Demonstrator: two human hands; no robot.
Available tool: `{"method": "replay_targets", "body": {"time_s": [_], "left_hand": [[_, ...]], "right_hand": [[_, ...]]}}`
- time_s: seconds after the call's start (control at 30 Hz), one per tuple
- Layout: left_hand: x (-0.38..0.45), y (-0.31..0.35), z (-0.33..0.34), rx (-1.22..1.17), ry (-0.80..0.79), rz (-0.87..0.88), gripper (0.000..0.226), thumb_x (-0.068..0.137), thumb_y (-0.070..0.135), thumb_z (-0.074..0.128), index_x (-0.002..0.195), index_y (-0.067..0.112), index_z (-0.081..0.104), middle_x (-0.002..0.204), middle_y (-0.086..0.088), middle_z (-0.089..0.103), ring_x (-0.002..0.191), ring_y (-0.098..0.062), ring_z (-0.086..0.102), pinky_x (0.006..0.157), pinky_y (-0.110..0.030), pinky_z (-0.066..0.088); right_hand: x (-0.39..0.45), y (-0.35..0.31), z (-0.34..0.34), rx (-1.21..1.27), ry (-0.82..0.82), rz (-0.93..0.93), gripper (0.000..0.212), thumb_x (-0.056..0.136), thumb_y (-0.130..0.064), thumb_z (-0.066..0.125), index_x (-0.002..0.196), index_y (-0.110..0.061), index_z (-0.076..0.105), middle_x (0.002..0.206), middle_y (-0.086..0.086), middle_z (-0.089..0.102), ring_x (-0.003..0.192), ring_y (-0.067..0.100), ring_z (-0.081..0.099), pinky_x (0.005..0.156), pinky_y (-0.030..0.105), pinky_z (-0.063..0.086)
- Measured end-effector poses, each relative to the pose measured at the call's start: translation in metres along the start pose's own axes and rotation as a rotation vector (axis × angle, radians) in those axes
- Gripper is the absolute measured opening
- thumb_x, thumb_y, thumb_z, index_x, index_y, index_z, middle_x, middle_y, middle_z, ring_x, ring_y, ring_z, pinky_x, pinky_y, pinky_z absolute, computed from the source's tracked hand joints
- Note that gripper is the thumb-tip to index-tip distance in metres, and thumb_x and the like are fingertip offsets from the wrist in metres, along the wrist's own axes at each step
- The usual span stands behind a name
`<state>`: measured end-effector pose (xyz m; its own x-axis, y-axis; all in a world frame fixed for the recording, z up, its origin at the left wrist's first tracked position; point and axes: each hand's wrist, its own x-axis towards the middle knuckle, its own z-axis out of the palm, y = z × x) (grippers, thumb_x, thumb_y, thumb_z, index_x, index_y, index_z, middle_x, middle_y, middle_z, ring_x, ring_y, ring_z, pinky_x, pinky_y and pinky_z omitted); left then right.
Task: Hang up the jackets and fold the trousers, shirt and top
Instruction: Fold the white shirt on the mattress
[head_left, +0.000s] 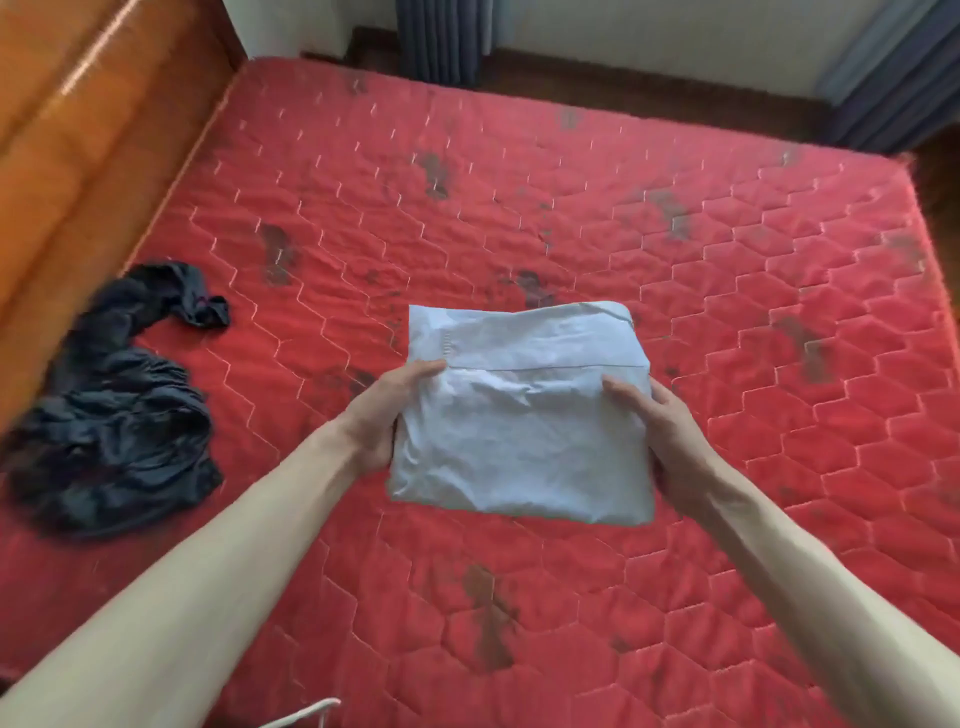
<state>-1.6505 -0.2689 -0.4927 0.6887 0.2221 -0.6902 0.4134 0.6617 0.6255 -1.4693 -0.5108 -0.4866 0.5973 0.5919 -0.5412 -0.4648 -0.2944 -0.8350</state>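
A pale blue garment (522, 410), folded into a neat square, is held over the red quilted mattress (571, 208). My left hand (387, 415) grips its left edge, thumb on top. On the opposite edge my right hand (657, 431) grips the same way. A crumpled dark navy garment (114, 415) lies unfolded on the mattress at the far left, apart from both hands.
A wooden headboard (78, 130) runs along the left side of the bed. Blue curtains (441, 36) hang at the far wall. A white hanger tip (311, 712) shows at the bottom edge. Dark stains dot the mattress.
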Motion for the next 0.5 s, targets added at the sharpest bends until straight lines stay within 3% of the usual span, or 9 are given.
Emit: {"method": "replay_targets", "body": {"time_s": [0.1, 0.27, 0.37, 0.43, 0.5], "left_hand": [[-0.085, 0.023, 0.028, -0.038, -0.001, 0.075, 0.044, 0.096, 0.045, 0.065, 0.124, 0.013, 0.077, 0.130, -0.019, 0.072, 0.119, -0.036, 0.070, 0.104, -0.047, 0.055], [-0.216, 0.030, 0.054, -0.123, 0.018, 0.283, 0.044, 0.099, 0.046, 0.064, 0.133, 0.019, 0.071, 0.136, -0.018, 0.068, 0.125, -0.039, 0.066, 0.106, -0.053, 0.054], [-0.281, 0.015, 0.055, -0.176, 0.087, 0.404, 0.044, 0.100, 0.046, 0.065, 0.139, 0.025, 0.066, 0.140, -0.017, 0.066, 0.128, -0.040, 0.064, 0.107, -0.056, 0.052], [-0.320, -0.003, 0.053, -0.271, 0.170, 0.453, 0.046, 0.100, 0.044, 0.066, 0.140, 0.024, 0.065, 0.140, -0.018, 0.066, 0.127, -0.040, 0.064, 0.100, -0.051, 0.057], [-0.358, -0.021, 0.049, -0.365, 0.271, 0.485, 0.046, 0.098, 0.041, 0.067, 0.139, 0.020, 0.066, 0.138, -0.019, 0.066, 0.125, -0.040, 0.066, 0.093, -0.046, 0.060]], "right_hand": [[-0.059, -0.058, 0.012, 0.017, -0.103, 0.032, 0.047, 0.093, -0.051, 0.071, 0.131, -0.023, 0.070, 0.129, 0.012, 0.073, 0.117, 0.034, 0.071, 0.088, 0.045, 0.062], [-0.136, -0.124, 0.036, 0.052, -0.309, 0.103, 0.059, 0.076, -0.047, 0.083, 0.129, -0.024, 0.072, 0.128, 0.013, 0.073, 0.112, 0.032, 0.073, 0.076, 0.040, 0.063], [-0.165, -0.139, 0.061, 0.019, -0.447, 0.113, 0.051, 0.080, -0.040, 0.082, 0.128, -0.027, 0.072, 0.125, 0.012, 0.074, 0.110, 0.032, 0.074, 0.075, 0.040, 0.063], [-0.183, -0.146, 0.086, -0.028, -0.515, 0.101, 0.046, 0.077, -0.039, 0.084, 0.122, -0.032, 0.074, 0.124, 0.011, 0.075, 0.108, 0.030, 0.075, 0.075, 0.039, 0.063], [-0.200, -0.150, 0.113, -0.072, -0.588, 0.098, 0.055, 0.069, -0.042, 0.091, 0.121, -0.034, 0.074, 0.127, 0.011, 0.074, 0.110, 0.031, 0.074, 0.078, 0.040, 0.063]]}}
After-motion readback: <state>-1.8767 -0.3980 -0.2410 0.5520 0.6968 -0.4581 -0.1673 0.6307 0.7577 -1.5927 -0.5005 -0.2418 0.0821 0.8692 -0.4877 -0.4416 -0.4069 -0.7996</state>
